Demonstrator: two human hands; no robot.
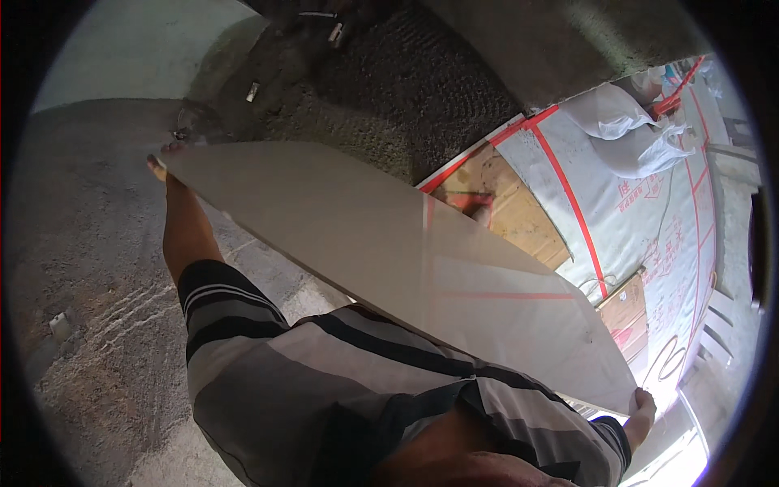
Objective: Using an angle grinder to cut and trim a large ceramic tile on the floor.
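Note:
A large pale beige slab, its face glossy like a tile (341, 211), stretches across the space in front of my torso. Its polished face mirrors red lines and a light patch. My left hand (166, 160) grips the far left corner, with fingertips showing over the edge. At the opposite end, low on the right, my right hand (643, 404) is closed around the other corner. The slab is tilted, and its near long edge runs close along my striped shirt (357, 349). The underside of the slab is hidden.
Beyond the slab lies a dark grey patch with ridged mortar (430, 89). A white protective sheet with red tape (568, 162) covers the right side. White sacks (617, 122), cardboard (527, 211) and a cable loop (667, 359) rest there. Small whitish pieces (60, 326) dot the rough grey surface.

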